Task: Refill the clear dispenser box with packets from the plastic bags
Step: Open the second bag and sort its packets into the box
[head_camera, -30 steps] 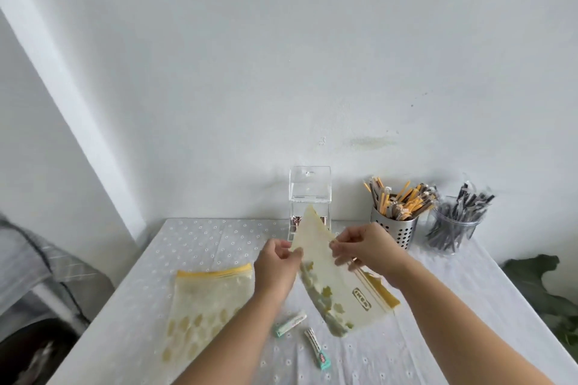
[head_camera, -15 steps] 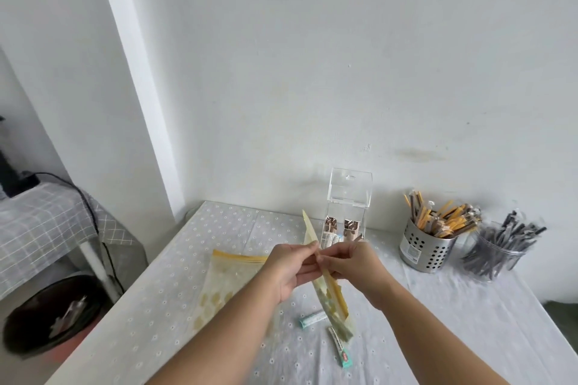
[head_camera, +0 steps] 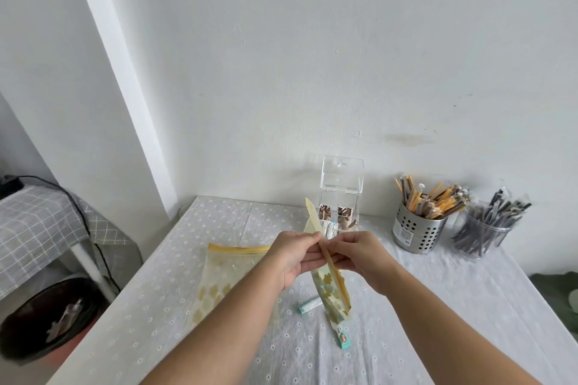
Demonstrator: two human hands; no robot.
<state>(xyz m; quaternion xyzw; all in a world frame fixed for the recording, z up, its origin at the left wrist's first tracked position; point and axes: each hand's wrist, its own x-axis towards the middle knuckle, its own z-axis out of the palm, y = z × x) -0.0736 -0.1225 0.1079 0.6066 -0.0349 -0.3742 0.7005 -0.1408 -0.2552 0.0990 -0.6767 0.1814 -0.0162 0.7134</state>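
My left hand (head_camera: 294, 255) and my right hand (head_camera: 356, 251) pinch a yellow flower-print plastic bag (head_camera: 330, 287) from both sides, holding it edge-on above the table. Its lower corner hangs near two teal packets: one packet (head_camera: 309, 305) lies to its left, another packet (head_camera: 343, 337) just below it. A second flower-print bag (head_camera: 225, 278) with a yellow zip strip lies flat to the left. The clear dispenser box (head_camera: 342, 197) stands against the wall behind my hands, lid up, with a few brown packets in its lower part.
A perforated metal cup (head_camera: 416, 231) of orange and brown stick packets and a clear cup (head_camera: 481, 234) of dark stick packets stand at the right by the wall. The table's left edge (head_camera: 150, 262) drops to a dark bin (head_camera: 47, 325) on the floor.
The bag has turned from flat-on to edge-on between my hands, which came close together at its middle. The camera view swung left.
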